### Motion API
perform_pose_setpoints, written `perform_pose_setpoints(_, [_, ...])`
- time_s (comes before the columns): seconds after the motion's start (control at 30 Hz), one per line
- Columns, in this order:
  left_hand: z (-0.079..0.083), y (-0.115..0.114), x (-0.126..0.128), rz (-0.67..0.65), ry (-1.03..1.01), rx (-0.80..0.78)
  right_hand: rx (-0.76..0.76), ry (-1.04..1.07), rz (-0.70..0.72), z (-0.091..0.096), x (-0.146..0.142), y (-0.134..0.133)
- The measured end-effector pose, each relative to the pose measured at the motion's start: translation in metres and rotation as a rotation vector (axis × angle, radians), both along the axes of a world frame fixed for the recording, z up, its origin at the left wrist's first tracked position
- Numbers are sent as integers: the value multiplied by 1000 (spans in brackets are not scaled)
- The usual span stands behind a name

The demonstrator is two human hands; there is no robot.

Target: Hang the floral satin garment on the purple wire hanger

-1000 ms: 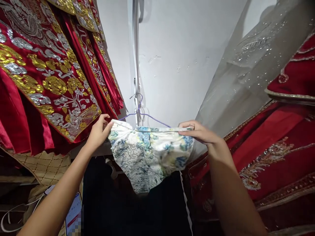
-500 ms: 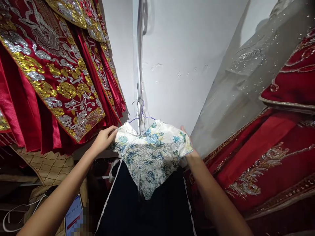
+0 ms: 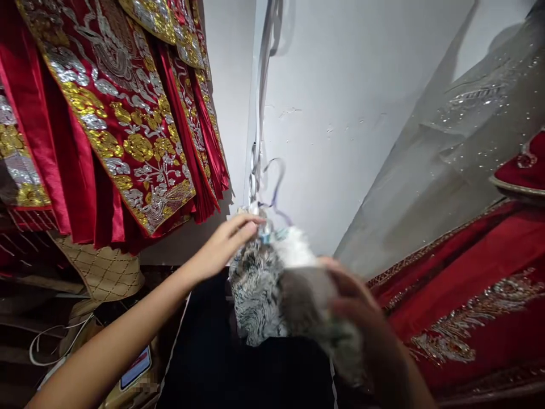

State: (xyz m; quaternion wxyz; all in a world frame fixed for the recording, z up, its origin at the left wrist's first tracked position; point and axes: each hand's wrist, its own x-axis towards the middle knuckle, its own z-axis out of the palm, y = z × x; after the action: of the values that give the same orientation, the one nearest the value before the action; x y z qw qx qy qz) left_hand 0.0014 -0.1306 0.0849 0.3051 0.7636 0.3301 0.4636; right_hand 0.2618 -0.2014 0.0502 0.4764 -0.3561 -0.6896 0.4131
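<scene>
A floral top (image 3: 259,301), white with blue-green pattern, is bunched and turned partly sideways at the centre. My left hand (image 3: 232,241) is closed on its shoulder area, thumb and fingers together. On the other side my right hand (image 3: 353,289), smeared by motion, grips the top's sleeve side and draws the cloth toward the right. A thin purple hanger (image 3: 276,196) shows above the neckline, its hook tilted; its lower part is hidden by the top. Dark cloth (image 3: 251,375) with white edging lies below the top.
Red gold-and-silver embroidered garments (image 3: 140,147) hang at left; a sequined grey-white gown (image 3: 430,153) and red beaded garments (image 3: 460,272) are at right. White straps (image 3: 260,96) hang along the wall (image 3: 340,74). A phone (image 3: 136,366) lies at lower left near a white cable (image 3: 38,346).
My left hand has moved right and inward along the top. My right hand has come lower and nearer, pulling the cloth askew. The hanger has shifted right and tilted; the view has swung slightly left.
</scene>
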Motion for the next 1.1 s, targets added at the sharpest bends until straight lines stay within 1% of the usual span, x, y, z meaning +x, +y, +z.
perform_pose_setpoints(0.03, [-5,-15,5,-78,-51,-134,36,-105,128,-5,-14,-8])
perform_pose_setpoints(0.1, [-12,-43,8,-141,-129,-346,127,-253,356,-14,-39,-14])
perform_pose_setpoints(0.13, [-13,-54,5,-149,-136,-410,191,-297,397,-18,-49,-11])
perform_pose_setpoints(0.17, [-12,-64,-1,-151,-110,-445,266,-308,374,-22,-56,-3])
perform_pose_setpoints(0.2, [-8,-72,-10,-147,-55,-451,341,-296,273,-25,-59,8])
perform_pose_setpoints(0.23, [-3,-78,-22,-132,19,-429,406,-268,101,-29,-58,21])
perform_pose_setpoints(0.27, [4,-81,-35,-102,97,-381,450,-229,-107,-32,-54,36])
perform_pose_setpoints(0.3, [11,-81,-50,-61,171,-320,461,-197,-312,-35,-48,52])
perform_pose_setpoints(0.33, [17,-78,-64,-13,226,-246,431,-179,-432,-36,-40,67])
perform_pose_setpoints(0.37, [21,-71,-79,39,263,-163,369,-172,-442,-37,-32,80])
perform_pose_setpoints(0.4, [23,-61,-92,94,289,-79,279,-165,-378,-36,-25,92])
perform_pose_setpoints(0.43, [23,-48,-103,162,303,4,171,-150,-268,-34,-19,103])
perform_pose_setpoints(0.47, [22,-33,-112,243,310,77,63,-114,-157,-31,-15,111])
perform_pose_setpoints(0.5, [19,-18,-117,333,310,140,-33,-55,-81,-27,-13,119])
perform_pose_setpoints(0.53, [16,-4,-120,425,304,199,-106,22,-50,-22,-13,126])
perform_pose_setpoints(0.57, [12,10,-119,508,296,253,-151,113,-60,-16,-15,133])
perform_pose_setpoints(0.63, [7,29,-109,645,255,391,-181,298,-140,-5,-21,147])
perform_pose_setpoints(0.67, [5,35,-101,700,231,472,-188,366,-187,1,-23,154])
perform_pose_setpoints(0.73, [-1,38,-84,809,166,625,-215,445,-265,10,-23,167])
perform_pose_setpoints(0.77, [-7,37,-76,843,136,679,-232,464,-301,13,-20,172])
perform_pose_setpoints(0.8, [-16,34,-67,844,117,703,-250,475,-330,14,-16,174])
perform_pose_setpoints(0.83, [-27,31,-59,806,113,694,-263,487,-350,14,-11,175])
perform_pose_setpoints(0.87, [-41,28,-51,741,116,651,-272,501,-361,11,-5,174])
perform_pose_setpoints(0.93, [-74,25,-33,619,109,486,-272,532,-371,2,6,167])
perform_pose_setpoints(0.97, [-91,26,-24,603,83,380,-267,547,-374,-5,10,162])
perform_pose_setpoints(1.03, [-123,33,-7,664,-21,169,-249,575,-388,-19,15,153])
perform_pose_setpoints(1.1, [-146,45,6,761,-167,7,-225,598,-412,-33,16,146])
